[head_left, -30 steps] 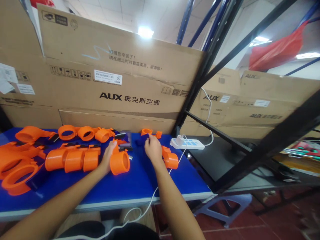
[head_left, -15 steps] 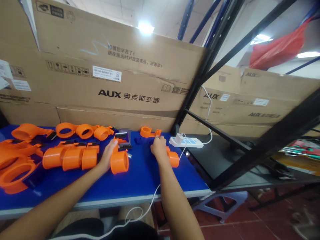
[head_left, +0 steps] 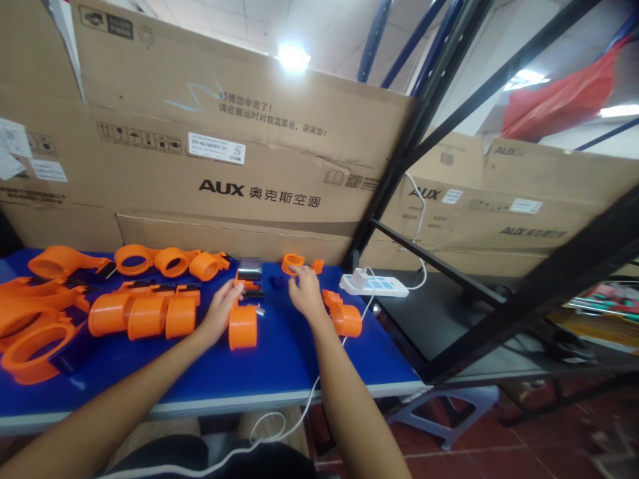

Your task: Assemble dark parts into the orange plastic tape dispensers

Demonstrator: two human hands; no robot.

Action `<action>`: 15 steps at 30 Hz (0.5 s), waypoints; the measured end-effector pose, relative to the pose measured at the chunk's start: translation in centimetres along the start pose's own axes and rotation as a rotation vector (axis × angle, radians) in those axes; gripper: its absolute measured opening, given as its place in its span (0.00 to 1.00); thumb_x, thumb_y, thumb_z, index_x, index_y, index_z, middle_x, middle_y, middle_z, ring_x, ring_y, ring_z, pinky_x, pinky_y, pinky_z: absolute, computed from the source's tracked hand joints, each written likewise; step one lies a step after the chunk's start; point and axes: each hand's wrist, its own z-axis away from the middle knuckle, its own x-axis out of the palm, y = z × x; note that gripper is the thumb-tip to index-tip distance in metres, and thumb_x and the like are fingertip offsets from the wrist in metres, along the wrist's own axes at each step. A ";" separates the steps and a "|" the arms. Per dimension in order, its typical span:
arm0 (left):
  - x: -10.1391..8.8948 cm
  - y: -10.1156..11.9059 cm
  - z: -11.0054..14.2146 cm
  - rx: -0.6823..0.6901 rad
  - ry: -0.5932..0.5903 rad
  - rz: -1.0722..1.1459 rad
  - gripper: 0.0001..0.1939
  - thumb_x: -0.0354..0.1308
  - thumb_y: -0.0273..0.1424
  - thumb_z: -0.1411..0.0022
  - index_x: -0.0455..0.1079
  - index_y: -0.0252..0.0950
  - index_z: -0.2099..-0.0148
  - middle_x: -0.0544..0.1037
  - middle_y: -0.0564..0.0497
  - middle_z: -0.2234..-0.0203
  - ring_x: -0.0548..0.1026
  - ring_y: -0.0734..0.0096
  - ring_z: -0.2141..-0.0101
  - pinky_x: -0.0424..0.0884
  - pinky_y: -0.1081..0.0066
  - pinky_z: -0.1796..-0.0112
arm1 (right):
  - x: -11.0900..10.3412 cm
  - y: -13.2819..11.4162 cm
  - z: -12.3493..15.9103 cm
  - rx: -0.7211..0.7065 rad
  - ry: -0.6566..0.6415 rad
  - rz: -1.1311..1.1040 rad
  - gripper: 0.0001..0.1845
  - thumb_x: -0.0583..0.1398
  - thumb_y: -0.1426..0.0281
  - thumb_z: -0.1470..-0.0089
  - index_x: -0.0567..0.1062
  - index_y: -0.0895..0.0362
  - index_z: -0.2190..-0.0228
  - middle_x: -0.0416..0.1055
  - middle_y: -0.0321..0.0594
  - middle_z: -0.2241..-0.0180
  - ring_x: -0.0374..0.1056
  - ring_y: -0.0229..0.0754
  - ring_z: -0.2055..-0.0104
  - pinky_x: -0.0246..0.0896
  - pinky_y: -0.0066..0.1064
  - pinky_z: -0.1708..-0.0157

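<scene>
My left hand (head_left: 223, 309) is closed on the handle of an orange tape dispenser (head_left: 243, 327), whose round hub points toward me. A black roller and a small metal piece (head_left: 260, 311) show at the dispenser's far end and side. My right hand (head_left: 305, 293) hovers over the table with its fingers apart and holds nothing I can see. Just beyond its fingertips lies another orange tape dispenser (head_left: 292, 262), partly covered by the hand. A further orange dispenser (head_left: 346, 320) rests to the right of my right wrist. Between the hands sits a small dark blue piece (head_left: 277, 281).
Several orange dispensers (head_left: 148, 315) stand in rows on the left of the blue table (head_left: 210, 372). A stack of metal plates (head_left: 249, 265) lies behind my left hand. A white power strip (head_left: 374, 285) is at the right, its cable crossing the front edge. Large cartons (head_left: 279, 166) wall off the back.
My right hand has moved left, away from the right-hand dispenser, and its fingers have spread. My left hand has turned its dispenser slightly and shifted it a little right.
</scene>
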 end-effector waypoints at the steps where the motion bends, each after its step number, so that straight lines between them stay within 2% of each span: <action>1: 0.0 -0.1 0.0 0.011 -0.006 -0.018 0.20 0.65 0.49 0.42 0.73 0.36 0.63 0.73 0.52 0.71 0.69 0.70 0.71 0.65 0.73 0.71 | 0.4 -0.4 0.0 -0.063 -0.020 -0.171 0.20 0.53 0.71 0.36 0.75 0.57 0.46 0.75 0.50 0.50 0.69 0.50 0.47 0.64 0.42 0.47; 4: -0.1 -0.4 -0.3 0.046 -0.018 -0.053 0.19 0.63 0.48 0.40 0.73 0.36 0.62 0.74 0.51 0.71 0.70 0.70 0.70 0.65 0.73 0.69 | 1.4 -1.7 0.3 -0.192 -0.149 -0.576 0.22 0.54 0.65 0.34 0.71 0.55 0.42 0.77 0.44 0.54 0.72 0.44 0.52 0.68 0.38 0.51; 6: -0.2 -0.6 -0.4 0.056 -0.023 -0.054 0.19 0.63 0.48 0.40 0.74 0.36 0.60 0.75 0.51 0.71 0.71 0.70 0.71 0.66 0.73 0.68 | 2.0 -2.5 0.7 -0.252 -0.232 -0.688 0.24 0.56 0.65 0.35 0.69 0.54 0.40 0.77 0.43 0.54 0.73 0.43 0.53 0.68 0.37 0.52; 9: -0.2 -0.7 -0.5 0.050 -0.034 -0.039 0.20 0.64 0.49 0.40 0.74 0.36 0.58 0.75 0.52 0.72 0.71 0.71 0.73 0.67 0.72 0.69 | 2.6 -3.5 1.4 -0.286 -0.244 -0.671 0.29 0.60 0.64 0.38 0.65 0.54 0.37 0.76 0.43 0.54 0.73 0.43 0.56 0.69 0.35 0.55; 12: 0.0 -0.4 -0.3 0.037 -0.047 -0.023 0.21 0.64 0.49 0.41 0.74 0.36 0.56 0.76 0.52 0.73 0.72 0.71 0.74 0.67 0.73 0.70 | 2.9 -4.1 1.8 -0.267 -0.160 -0.573 0.31 0.61 0.64 0.38 0.64 0.54 0.35 0.77 0.43 0.58 0.73 0.41 0.62 0.70 0.33 0.59; 15: 0.3 0.1 0.0 0.015 -0.052 -0.018 0.24 0.65 0.49 0.42 0.74 0.36 0.51 0.78 0.51 0.72 0.73 0.71 0.76 0.68 0.73 0.71 | 3.1 -4.4 2.1 -0.278 -0.117 -0.460 0.31 0.59 0.66 0.38 0.66 0.54 0.35 0.78 0.42 0.60 0.73 0.41 0.64 0.70 0.33 0.60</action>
